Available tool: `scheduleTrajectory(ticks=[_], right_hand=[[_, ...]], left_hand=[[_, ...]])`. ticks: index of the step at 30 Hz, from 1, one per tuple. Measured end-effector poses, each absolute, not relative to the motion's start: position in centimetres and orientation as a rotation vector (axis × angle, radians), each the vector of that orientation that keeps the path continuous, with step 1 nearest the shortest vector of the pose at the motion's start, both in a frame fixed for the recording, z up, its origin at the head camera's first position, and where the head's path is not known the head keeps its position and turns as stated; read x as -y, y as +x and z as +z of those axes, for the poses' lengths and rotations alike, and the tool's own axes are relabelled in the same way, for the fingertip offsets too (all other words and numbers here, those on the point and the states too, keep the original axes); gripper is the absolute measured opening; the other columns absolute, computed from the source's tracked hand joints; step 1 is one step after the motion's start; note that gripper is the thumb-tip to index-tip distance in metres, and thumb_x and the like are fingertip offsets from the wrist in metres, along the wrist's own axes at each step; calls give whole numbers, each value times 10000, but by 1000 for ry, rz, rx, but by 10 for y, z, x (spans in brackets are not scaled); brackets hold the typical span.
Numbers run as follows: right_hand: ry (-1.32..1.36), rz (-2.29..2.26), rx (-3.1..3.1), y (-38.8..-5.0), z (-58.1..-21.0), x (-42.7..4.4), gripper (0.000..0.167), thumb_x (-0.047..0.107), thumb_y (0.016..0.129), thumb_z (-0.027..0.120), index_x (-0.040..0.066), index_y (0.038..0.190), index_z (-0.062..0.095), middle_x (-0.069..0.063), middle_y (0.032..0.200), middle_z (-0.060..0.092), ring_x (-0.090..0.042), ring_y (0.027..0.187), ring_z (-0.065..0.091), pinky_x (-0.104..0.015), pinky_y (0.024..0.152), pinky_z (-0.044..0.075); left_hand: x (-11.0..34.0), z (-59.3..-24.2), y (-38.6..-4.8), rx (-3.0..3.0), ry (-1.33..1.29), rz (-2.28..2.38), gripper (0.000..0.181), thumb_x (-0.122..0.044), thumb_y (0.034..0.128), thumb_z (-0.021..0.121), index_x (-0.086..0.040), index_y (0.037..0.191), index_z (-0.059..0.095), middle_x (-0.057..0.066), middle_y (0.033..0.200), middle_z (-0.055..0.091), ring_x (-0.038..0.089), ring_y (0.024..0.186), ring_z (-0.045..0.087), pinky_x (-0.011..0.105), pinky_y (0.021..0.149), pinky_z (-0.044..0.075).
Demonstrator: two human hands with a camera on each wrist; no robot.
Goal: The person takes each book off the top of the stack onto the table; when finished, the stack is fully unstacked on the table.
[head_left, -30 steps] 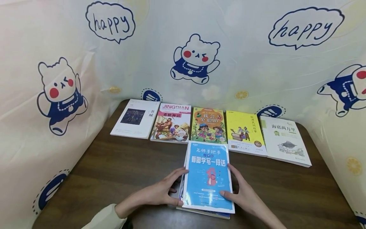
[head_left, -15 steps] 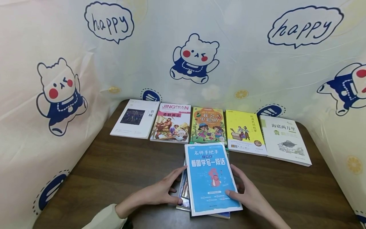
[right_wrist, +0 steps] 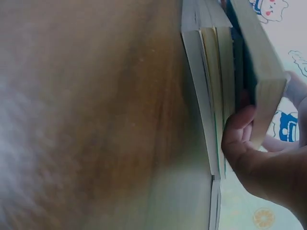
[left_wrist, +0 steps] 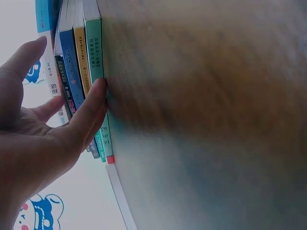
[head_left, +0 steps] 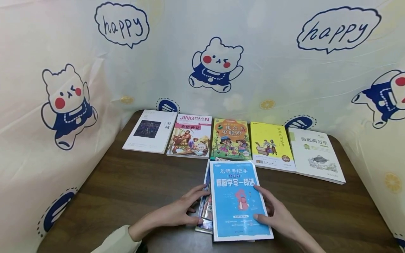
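My right hand (head_left: 278,216) grips the right side of a blue-covered book (head_left: 242,196), thumb on the cover and fingers underneath. In the right wrist view, this book (right_wrist: 267,103) tilts up from the pile, with fingers in the gap. The pile of books (head_left: 206,225) lies under it at the table's near middle, mostly hidden, with its left edge showing. At that edge is my left hand (head_left: 178,211), fingers extended. The left wrist view has its fingertips (left_wrist: 99,88) against the spines, which are green, orange and blue (left_wrist: 72,67).
Across the back lies a row: a white book (head_left: 145,131), a pink-titled book (head_left: 189,136), an orange-and-green book (head_left: 231,138), a yellow book (head_left: 272,146) and a white airship book (head_left: 317,154). A cartoon-printed cloth (head_left: 269,77) encloses the wooden table (head_left: 152,182).
The blue book has shifted right and slightly toward me with my right hand, turning a little and baring more of the pile's left edge. My left hand has barely moved.
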State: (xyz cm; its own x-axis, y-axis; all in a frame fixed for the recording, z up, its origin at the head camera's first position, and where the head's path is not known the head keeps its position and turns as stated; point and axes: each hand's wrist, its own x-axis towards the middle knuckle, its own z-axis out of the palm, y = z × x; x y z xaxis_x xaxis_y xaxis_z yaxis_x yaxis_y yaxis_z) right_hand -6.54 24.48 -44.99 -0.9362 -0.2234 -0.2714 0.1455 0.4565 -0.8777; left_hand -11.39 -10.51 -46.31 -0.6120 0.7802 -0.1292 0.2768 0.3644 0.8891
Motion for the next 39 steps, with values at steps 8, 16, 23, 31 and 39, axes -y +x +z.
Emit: scheduleTrajectory(ticks=[8,16,23,31,39], right_hand=[[-19,-1583,-2258,-62,-445,-252,803,176,830,748,197,1504,313,-277,1434,358,-272,964,610,-326,702,557],[208,-1668,-2207,-56,-438,-263,737,185,840,725,294,1474,366,-208,1498,292,-280,916,619,-360,670,561],[255,-1698,-2231,-52,-430,-275,736,160,856,699,276,1486,337,-177,1518,256,-275,970,602,-368,689,567],[322,-1632,-2320,-51,-422,-284,750,176,867,694,279,1499,303,-181,1498,282,-264,979,593,-341,696,555],[370,-1611,-2357,-49,-414,-290,750,231,882,687,292,1506,276,-174,1469,307,-259,955,604,-344,689,560]], left_hand=[[105,-462,-114,-2074,942,1205,709,-330,907,672,-208,1495,295,101,1586,71,394,1343,314,253,901,500],[106,-463,-114,-2077,939,1199,652,-283,924,654,-236,1483,322,95,1592,57,380,1361,294,236,897,496],[106,-461,-113,-2086,945,1188,604,-209,936,633,-232,1467,347,80,1594,50,375,1354,307,231,900,493],[106,-462,-112,-2091,964,1194,596,-181,932,635,-214,1458,359,94,1592,57,385,1344,318,229,895,496],[105,-462,-112,-2099,968,1195,576,-177,935,630,-213,1447,368,98,1591,62,385,1335,338,226,894,495]])
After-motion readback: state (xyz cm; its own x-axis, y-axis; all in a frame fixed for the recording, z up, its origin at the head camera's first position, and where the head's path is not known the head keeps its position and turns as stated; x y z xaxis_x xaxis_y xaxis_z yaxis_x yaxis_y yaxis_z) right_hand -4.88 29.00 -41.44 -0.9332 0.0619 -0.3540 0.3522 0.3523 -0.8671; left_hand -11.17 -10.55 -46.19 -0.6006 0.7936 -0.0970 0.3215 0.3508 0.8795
